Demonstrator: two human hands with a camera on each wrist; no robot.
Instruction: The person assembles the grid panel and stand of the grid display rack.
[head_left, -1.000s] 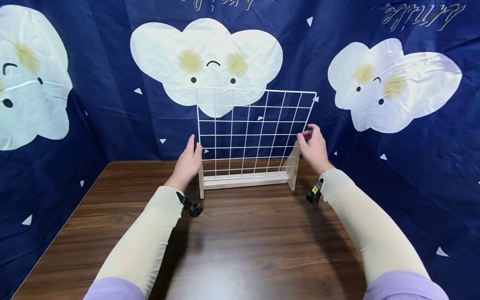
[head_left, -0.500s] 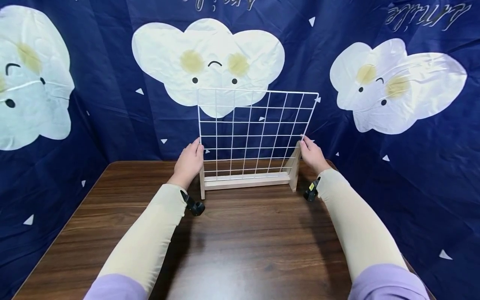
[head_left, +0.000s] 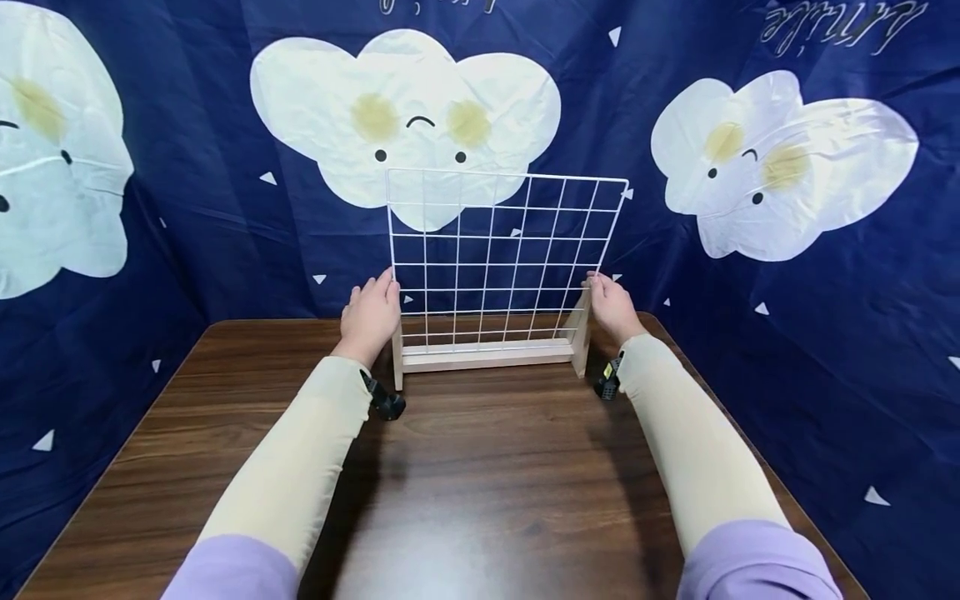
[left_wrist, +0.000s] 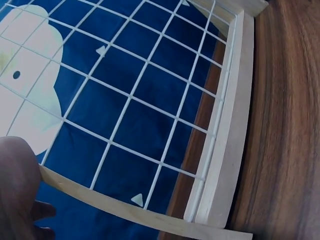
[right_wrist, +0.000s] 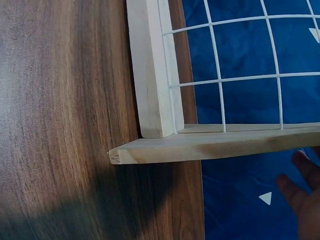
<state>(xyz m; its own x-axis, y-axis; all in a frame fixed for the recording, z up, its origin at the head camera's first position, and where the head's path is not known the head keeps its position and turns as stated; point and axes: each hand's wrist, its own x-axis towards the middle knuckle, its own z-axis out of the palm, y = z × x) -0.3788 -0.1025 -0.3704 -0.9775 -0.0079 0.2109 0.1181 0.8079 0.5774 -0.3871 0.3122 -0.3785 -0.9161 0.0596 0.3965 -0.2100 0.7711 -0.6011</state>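
A white wire grid panel [head_left: 486, 264] stands upright in a pale wooden stand with a base bar [head_left: 487, 356] and two side supports. My left hand [head_left: 370, 318] grips the left edge near the top of the left support [head_left: 398, 362]; in the left wrist view its thumb [left_wrist: 16, 172] lies at that support's upper end. On the other side, my right hand [head_left: 613, 307] holds the right edge at the top of the right support [head_left: 581, 343], thumb in front. Only a few of its fingers [right_wrist: 299, 187] show in the right wrist view, and their contact point is out of frame.
The stand rests toward the back of a brown wood-grain table [head_left: 480, 475]. Behind and at both sides hangs a dark blue curtain [head_left: 202, 167] with white cloud prints. A small black camera sits on each wrist.
Both hands have closed in on the grid's side edges; the right came inward and down from just outside it. The grid panel and stand keep their place, while the view shifts slightly.
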